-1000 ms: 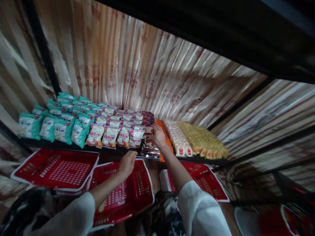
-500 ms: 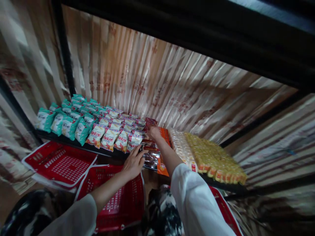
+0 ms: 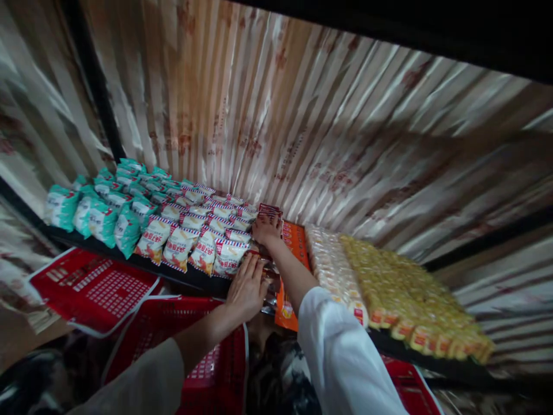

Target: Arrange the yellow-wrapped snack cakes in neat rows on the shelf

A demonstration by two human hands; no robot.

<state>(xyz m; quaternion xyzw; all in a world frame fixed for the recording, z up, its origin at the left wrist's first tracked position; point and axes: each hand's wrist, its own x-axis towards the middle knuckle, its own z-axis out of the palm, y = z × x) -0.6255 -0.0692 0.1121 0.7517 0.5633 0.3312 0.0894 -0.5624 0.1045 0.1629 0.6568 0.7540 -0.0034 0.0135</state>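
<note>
On the shelf, my left hand [image 3: 248, 288] lies with its fingers stretched out over shiny dark snack packets [image 3: 271, 282], beside the front row of white bags. My right hand [image 3: 265, 231] is further back, its fingers apart and resting on dark red packets [image 3: 269, 211] near the rear of the same column. White snack bags with red lettering [image 3: 231, 256] stand close on the left of both hands. An orange packet strip [image 3: 296, 245] runs along the right, partly behind my right forearm. My palms hide part of the dark packets.
Teal bags [image 3: 102, 222] fill the shelf's left end. Clear-wrapped white packs [image 3: 330, 253] and yellow packs [image 3: 406, 294] line the right. Red baskets [image 3: 108, 288] stand below the shelf. A dark upper beam [image 3: 432, 34] crosses overhead, and striped sheeting [image 3: 207, 104] hangs behind.
The view has moved closer to the shelf and shifted. My left hand has moved inward, flat over the dark packets. My right hand stays at the rear red packets, its fingers now more spread.
</note>
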